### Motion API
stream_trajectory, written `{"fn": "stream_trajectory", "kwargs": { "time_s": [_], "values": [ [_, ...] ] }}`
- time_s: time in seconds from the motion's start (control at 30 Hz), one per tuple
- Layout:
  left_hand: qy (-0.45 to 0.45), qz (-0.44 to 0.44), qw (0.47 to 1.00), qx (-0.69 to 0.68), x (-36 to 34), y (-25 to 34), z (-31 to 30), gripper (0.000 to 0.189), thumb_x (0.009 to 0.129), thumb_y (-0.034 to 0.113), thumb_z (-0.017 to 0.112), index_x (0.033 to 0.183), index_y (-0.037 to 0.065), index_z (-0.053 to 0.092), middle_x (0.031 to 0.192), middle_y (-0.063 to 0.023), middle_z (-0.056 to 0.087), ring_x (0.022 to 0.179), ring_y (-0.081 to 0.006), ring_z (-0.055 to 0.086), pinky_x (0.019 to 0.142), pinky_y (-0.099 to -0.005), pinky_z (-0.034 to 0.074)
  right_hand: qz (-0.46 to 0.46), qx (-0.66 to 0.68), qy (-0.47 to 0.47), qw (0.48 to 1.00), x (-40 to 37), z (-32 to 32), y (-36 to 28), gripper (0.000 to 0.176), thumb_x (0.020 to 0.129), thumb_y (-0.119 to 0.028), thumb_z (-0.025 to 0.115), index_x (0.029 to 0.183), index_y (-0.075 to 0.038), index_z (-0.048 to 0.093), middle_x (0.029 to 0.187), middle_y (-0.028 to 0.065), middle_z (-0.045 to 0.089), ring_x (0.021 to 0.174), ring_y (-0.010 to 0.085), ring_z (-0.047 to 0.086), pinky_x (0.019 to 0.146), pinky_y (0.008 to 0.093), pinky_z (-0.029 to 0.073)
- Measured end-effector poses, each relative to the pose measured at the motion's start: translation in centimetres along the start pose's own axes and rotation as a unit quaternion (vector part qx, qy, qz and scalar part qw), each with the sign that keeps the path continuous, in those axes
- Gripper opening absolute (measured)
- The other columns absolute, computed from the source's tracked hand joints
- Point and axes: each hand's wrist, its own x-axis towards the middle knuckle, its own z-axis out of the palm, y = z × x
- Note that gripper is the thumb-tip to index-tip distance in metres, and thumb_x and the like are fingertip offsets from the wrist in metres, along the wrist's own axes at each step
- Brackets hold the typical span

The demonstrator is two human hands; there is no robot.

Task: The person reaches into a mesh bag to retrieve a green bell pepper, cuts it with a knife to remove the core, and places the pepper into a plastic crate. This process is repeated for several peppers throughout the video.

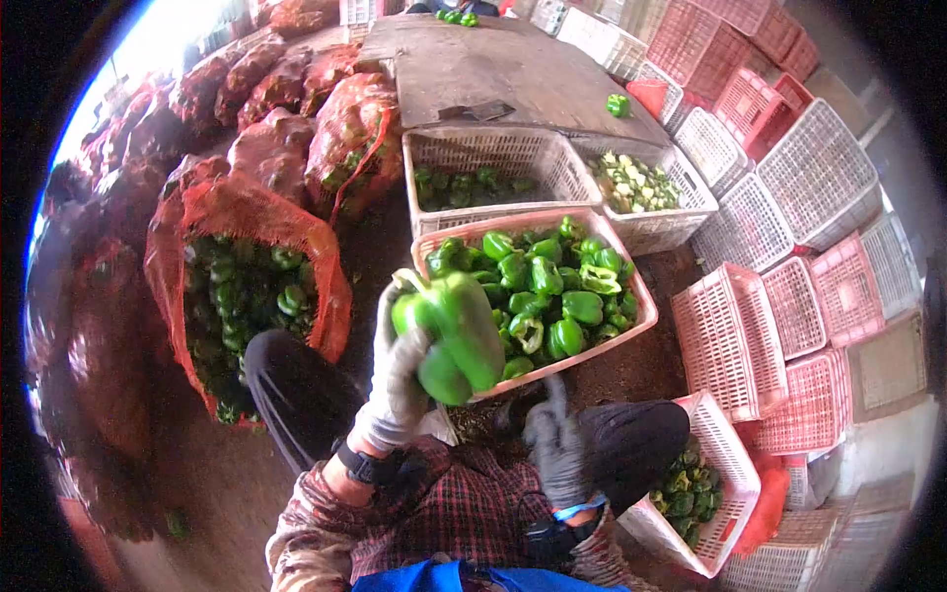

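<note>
By the near-left corner of the pink crate (646, 314), left hand (398, 365) is clamped on green pepper (461, 331), long axis slanting down toward right hand (557, 444), whose blurred grip I can't tell.

Before the pink crate (592, 352), the held pepper (472, 321) is green (stem (411, 280) paler); left of the crate, the sack (330, 296) orange-red; below the crate, the shirt (424, 513) checked dark red.

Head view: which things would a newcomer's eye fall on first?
The green pepper, held in the gloved left hand near the middle, would likely stand out first. Beyond it, a pink crate holds many peppers. On the left side, a red net sack stands open with more peppers inside.
</note>
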Motion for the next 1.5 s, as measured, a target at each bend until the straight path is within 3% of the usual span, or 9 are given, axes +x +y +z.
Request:
{"fn": "stream_trajectory", "kwargs": {
  "time_s": [0.23,0.33,0.7,0.87,1.0,1.03,1.13,1.33,1.5],
  "values": [
    [-0.194,-0.099,0.973,0.071,-1.2,-4.0,1.1,0.13,0.057,0.02,0.089,0.15,0.006,0.0,0.148,-0.0187,0.026,0.135,-0.0283,0.031,0.111,-0.0368,0.026,-0.148,-0.084,-0.111,0.979,4.5,-3.3,-4.1,0.102,0.07,-0.029,0.082,0.145,-0.002,0.018,0.142,0.016,0.037,0.13,0.0285,0.039,0.111,0.0395,0.029],
    [-0.254,-0.107,0.905,0.324,-2.5,-4.7,-0.3,0.133,0.052,0.022,0.094,0.148,0.004,0.003,0.143,-0.0182,0.034,0.133,-0.0269,0.035,0.11,-0.0359,0.03,-0.126,-0.065,-0.095,0.985,3.3,-2.5,-1.0,0.1,0.072,-0.032,0.081,0.144,0.0,0.019,0.141,0.0166,0.038,0.129,0.0299,0.04,0.113,0.0383,0.026],
    [-0.259,-0.147,0.885,0.357,-4.1,-6.2,-2.0,0.08,0.05,0.024,0.089,0.118,0.003,0.051,0.105,-0.0071,0.063,0.096,-0.019,0.062,0.087,-0.0339,0.049,-0.055,-0.034,-0.161,0.985,1.2,-3.4,0.5,0.089,0.072,-0.036,0.077,0.14,-0.003,0.031,0.135,0.0159,0.048,0.124,0.0273,0.048,0.106,0.0373,0.037],
    [-0.179,-0.419,0.888,0.057,-3.6,-8.6,-2.9,0.049,0.069,0.012,0.072,0.114,0.002,0.055,0.1,-0.0002,0.06,0.088,-0.0113,0.057,0.081,-0.028,0.048,0.115,0.318,-0.211,0.917,0.7,-5.3,4.5,0.075,0.074,-0.023,0.074,0.138,-0.005,0.04,0.132,0.0089,0.053,0.119,0.0208,0.051,0.101,0.0358,0.041],
    [-0.08,-0.378,0.898,-0.212,0.5,-11.6,-2.2,0.079,0.077,0.053,0.067,0.133,0.002,0.043,0.122,-0.0155,0.057,0.113,-0.0289,0.056,0.1,-0.0424,0.043,0.209,0.41,0.038,0.887,1.9,-5.8,5.0,0.056,0.082,-0.02,0.065,0.132,-0.003,0.045,0.12,0.0095,0.057,0.11,0.0207,0.056,0.09,0.0354,0.05],
    [-0.093,-0.362,0.905,-0.204,1.7,-11.1,-0.7,0.092,0.074,0.068,0.062,0.136,0.003,0.041,0.126,-0.0187,0.054,0.114,-0.0327,0.055,0.102,-0.0464,0.042,0.148,0.524,-0.078,0.835,1.9,-6.2,10.0,0.054,0.083,-0.019,0.063,0.131,-0.004,0.045,0.12,0.0099,0.056,0.109,0.0204,0.055,0.086,0.0346,0.052],
    [-0.069,-0.354,0.902,-0.238,5.4,-11.7,0.3,0.087,0.081,0.071,0.051,0.141,0.009,0.037,0.13,-0.0157,0.052,0.115,-0.033,0.054,0.102,-0.0473,0.042,0.026,0.511,-0.018,0.859,4.4,-7.6,9.3,0.048,0.085,-0.021,0.063,0.126,-0.004,0.045,0.104,0.0093,0.06,0.089,0.019,0.061,0.072,0.0342,0.054],
    [-0.176,-0.135,0.964,0.144,13.7,-13.7,7.2,0.075,0.091,0.043,0.057,0.149,0.011,0.021,0.139,-0.0101,0.04,0.124,-0.0238,0.045,0.102,-0.0378,0.04,0.056,0.28,0.309,0.907,6.7,-18.2,6.6,0.029,0.085,-0.024,0.059,0.105,-0.002,0.057,0.082,0.007,0.061,0.069,0.017,0.059,0.061,0.0296,0.049],
    [-0.278,0.152,0.783,0.535,17.5,-23.0,16.2,0.083,0.078,0.037,0.073,0.144,0.01,0.031,0.135,-0.0249,0.042,0.116,-0.041,0.05,0.096,-0.0419,0.044,0.044,0.341,0.451,0.824,8.1,-19.6,9.2,0.039,0.09,-0.026,0.057,0.121,-0.005,0.048,0.085,0.0063,0.059,0.063,0.0153,0.056,0.057,0.0257,0.047]
  ]
}}
